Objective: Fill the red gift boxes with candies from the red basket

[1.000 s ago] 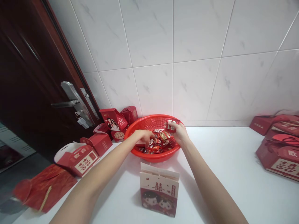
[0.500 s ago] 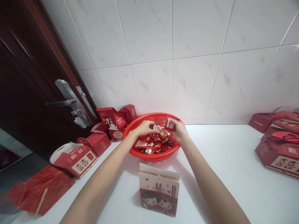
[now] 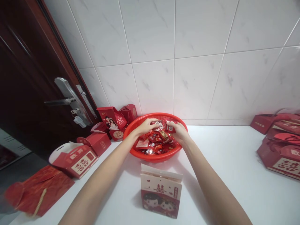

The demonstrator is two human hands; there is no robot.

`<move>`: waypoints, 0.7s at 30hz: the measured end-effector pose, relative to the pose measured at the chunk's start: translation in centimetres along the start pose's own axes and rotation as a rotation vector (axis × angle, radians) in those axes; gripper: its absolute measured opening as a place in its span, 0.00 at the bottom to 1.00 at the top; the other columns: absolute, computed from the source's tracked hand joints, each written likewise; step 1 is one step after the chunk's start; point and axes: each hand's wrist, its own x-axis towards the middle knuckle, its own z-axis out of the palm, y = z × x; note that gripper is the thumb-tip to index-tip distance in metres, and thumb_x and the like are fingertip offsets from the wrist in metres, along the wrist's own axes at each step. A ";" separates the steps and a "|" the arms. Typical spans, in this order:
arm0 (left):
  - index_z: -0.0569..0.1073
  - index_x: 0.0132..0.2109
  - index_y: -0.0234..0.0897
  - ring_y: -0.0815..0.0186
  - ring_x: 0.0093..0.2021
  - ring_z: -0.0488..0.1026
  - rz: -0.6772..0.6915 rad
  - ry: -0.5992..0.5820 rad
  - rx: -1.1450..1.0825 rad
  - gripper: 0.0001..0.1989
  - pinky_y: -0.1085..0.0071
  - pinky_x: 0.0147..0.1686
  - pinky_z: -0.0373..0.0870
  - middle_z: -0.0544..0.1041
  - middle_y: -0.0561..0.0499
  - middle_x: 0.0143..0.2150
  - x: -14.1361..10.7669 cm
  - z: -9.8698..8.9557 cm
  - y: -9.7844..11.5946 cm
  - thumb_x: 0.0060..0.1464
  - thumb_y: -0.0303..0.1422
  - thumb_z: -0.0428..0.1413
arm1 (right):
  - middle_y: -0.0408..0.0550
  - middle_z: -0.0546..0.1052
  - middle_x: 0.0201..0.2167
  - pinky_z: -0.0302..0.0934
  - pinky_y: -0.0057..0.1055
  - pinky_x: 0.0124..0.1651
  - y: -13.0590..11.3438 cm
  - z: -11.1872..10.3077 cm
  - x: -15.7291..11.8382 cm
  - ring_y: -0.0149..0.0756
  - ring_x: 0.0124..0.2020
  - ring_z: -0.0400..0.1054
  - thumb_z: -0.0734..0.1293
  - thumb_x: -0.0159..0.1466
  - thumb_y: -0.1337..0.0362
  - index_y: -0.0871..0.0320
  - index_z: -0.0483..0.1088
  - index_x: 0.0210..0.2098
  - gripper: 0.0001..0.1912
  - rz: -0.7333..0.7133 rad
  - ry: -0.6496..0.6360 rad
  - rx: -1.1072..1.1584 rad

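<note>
Over the red plastic basket [image 3: 156, 158], my left hand [image 3: 148, 126] has its fingers closed on a wrapped candy [image 3: 159, 124] with a white label. My right hand [image 3: 180, 131] pinches a red candy packet [image 3: 170, 126] at the basket's right side. Many shiny wrapped candies [image 3: 156, 143] lie in the basket below both hands. Nearer to me, between my forearms, a red and white paper box [image 3: 161, 193] with two cartoon faces stands upright, its top edges apart.
Red gift boxes [image 3: 82, 162] and a red bag [image 3: 42, 190] line the table's left side. More red boxes [image 3: 281, 153] are at the right. Behind the white table [image 3: 225, 156] is a tiled wall; a dark door [image 3: 28, 62] is at the left.
My left hand has shifted slightly up with its candy. The packet in my right hand has turned and moved slightly lower and left, nearer the other candy.
</note>
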 end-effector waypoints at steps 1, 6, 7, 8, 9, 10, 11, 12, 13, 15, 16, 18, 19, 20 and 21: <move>0.79 0.40 0.36 0.57 0.44 0.75 -0.017 0.015 -0.045 0.14 0.66 0.47 0.70 0.82 0.46 0.43 0.1 0.0 0.0 0.47 0.37 0.58 | 0.45 0.78 0.22 0.72 0.33 0.34 0.0 0.0 0.0 0.37 0.27 0.75 0.74 0.50 0.73 0.59 0.74 0.25 0.06 0.003 -0.010 -0.008; 0.81 0.37 0.39 0.58 0.47 0.75 -0.007 0.064 -0.058 0.15 0.68 0.50 0.70 0.83 0.49 0.42 0.6 0.0 -0.4 0.42 0.31 0.52 | 0.44 0.77 0.20 0.69 0.30 0.29 0.3 -0.4 0.2 0.36 0.24 0.73 0.76 0.47 0.73 0.58 0.73 0.24 0.09 -0.004 -0.019 -0.028; 0.81 0.36 0.39 0.59 0.45 0.76 -0.020 0.058 -0.012 0.15 0.68 0.48 0.70 0.83 0.50 0.41 0.6 0.0 -0.6 0.43 0.31 0.51 | 0.44 0.77 0.20 0.69 0.29 0.28 0.4 -0.5 0.3 0.36 0.24 0.73 0.76 0.47 0.73 0.58 0.73 0.24 0.09 -0.015 -0.010 -0.025; 0.81 0.35 0.38 0.60 0.42 0.76 -0.044 0.043 0.045 0.15 0.69 0.45 0.71 0.83 0.50 0.38 0.6 0.0 -0.8 0.44 0.31 0.50 | 0.43 0.77 0.21 0.69 0.29 0.29 0.5 -0.6 0.4 0.35 0.25 0.73 0.76 0.47 0.72 0.58 0.73 0.24 0.09 -0.030 0.001 -0.020; 0.80 0.33 0.38 0.61 0.38 0.76 -0.073 0.022 0.105 0.15 0.69 0.42 0.71 0.82 0.50 0.35 0.6 0.0 -1.1 0.44 0.30 0.49 | 0.43 0.77 0.21 0.70 0.29 0.30 0.5 -0.7 0.5 0.34 0.25 0.73 0.76 0.47 0.72 0.58 0.72 0.24 0.09 -0.045 0.015 -0.013; 0.80 0.31 0.38 0.61 0.35 0.76 -0.101 -0.003 0.158 0.14 0.69 0.39 0.71 0.82 0.50 0.33 0.6 0.0 -1.3 0.44 0.30 0.49 | 0.43 0.77 0.22 0.70 0.29 0.32 0.6 -0.7 0.7 0.34 0.26 0.73 0.76 0.47 0.72 0.58 0.72 0.24 0.09 -0.058 0.028 -0.007; 0.80 0.29 0.38 0.61 0.34 0.76 -0.123 -0.027 0.200 0.13 0.69 0.38 0.71 0.81 0.51 0.31 0.5 -0.1 -1.5 0.44 0.29 0.49 | 0.43 0.78 0.23 0.70 0.29 0.32 0.6 -0.8 0.7 0.33 0.26 0.73 0.75 0.48 0.71 0.58 0.72 0.25 0.09 -0.067 0.038 -0.003; 0.80 0.28 0.38 0.61 0.34 0.76 -0.134 -0.045 0.228 0.12 0.70 0.38 0.70 0.81 0.51 0.30 0.4 -0.2 -1.6 0.43 0.29 0.50 | 0.43 0.78 0.24 0.70 0.29 0.33 0.6 -0.8 0.8 0.33 0.26 0.73 0.75 0.47 0.71 0.58 0.73 0.25 0.09 -0.070 0.045 0.000; 0.80 0.27 0.38 0.61 0.34 0.76 -0.135 -0.051 0.241 0.12 0.70 0.38 0.70 0.81 0.51 0.30 0.3 -0.2 -1.7 0.41 0.28 0.51 | 0.44 0.78 0.24 0.70 0.30 0.33 0.5 -0.8 0.8 0.34 0.27 0.73 0.75 0.47 0.71 0.59 0.73 0.26 0.08 -0.070 0.051 0.001; 0.81 0.28 0.39 0.61 0.35 0.76 -0.141 -0.090 0.262 0.12 0.71 0.38 0.69 0.82 0.52 0.31 0.1 -0.3 -1.8 0.39 0.25 0.53 | 0.45 0.78 0.25 0.69 0.30 0.32 0.5 -0.8 0.7 0.33 0.27 0.73 0.74 0.47 0.71 0.60 0.74 0.26 0.07 -0.065 0.060 0.003; 0.81 0.28 0.39 0.61 0.34 0.76 -0.149 -0.140 0.278 0.13 0.71 0.37 0.69 0.82 0.52 0.31 -0.1 -0.3 -1.8 0.38 0.25 0.53 | 0.46 0.78 0.26 0.69 0.30 0.32 0.4 -0.7 0.7 0.33 0.27 0.73 0.74 0.47 0.71 0.60 0.74 0.26 0.07 -0.065 0.066 0.005; 0.83 0.31 0.40 0.61 0.34 0.77 -0.155 -0.266 0.313 0.14 0.72 0.36 0.69 0.83 0.52 0.31 -0.2 -0.1 -1.8 0.38 0.24 0.54 | 0.46 0.79 0.26 0.69 0.30 0.33 0.4 -0.7 0.6 0.33 0.28 0.73 0.74 0.47 0.71 0.60 0.74 0.25 0.07 -0.067 0.076 0.013; 0.83 0.34 0.41 0.61 0.35 0.77 -0.141 -0.321 0.328 0.16 0.73 0.36 0.69 0.83 0.53 0.33 -0.2 0.2 -1.9 0.38 0.24 0.55 | 0.46 0.79 0.26 0.69 0.30 0.33 0.4 -0.7 0.6 0.33 0.28 0.73 0.74 0.46 0.71 0.60 0.73 0.25 0.07 -0.068 0.080 0.016; 0.84 0.36 0.43 0.60 0.37 0.78 -0.116 -0.360 0.341 0.18 0.73 0.37 0.69 0.84 0.53 0.36 -0.2 0.4 -1.9 0.37 0.24 0.57 | 0.46 0.79 0.26 0.69 0.30 0.33 0.4 -0.7 0.6 0.34 0.29 0.73 0.74 0.46 0.71 0.60 0.73 0.25 0.07 -0.070 0.082 0.018; 0.84 0.38 0.44 0.60 0.39 0.78 -0.083 -0.381 0.351 0.20 0.73 0.37 0.69 0.84 0.53 0.38 -0.2 0.8 -2.0 0.36 0.23 0.59 | 0.45 0.79 0.26 0.68 0.30 0.33 0.4 -0.7 0.6 0.34 0.29 0.73 0.74 0.46 0.70 0.60 0.73 0.25 0.08 -0.071 0.083 0.020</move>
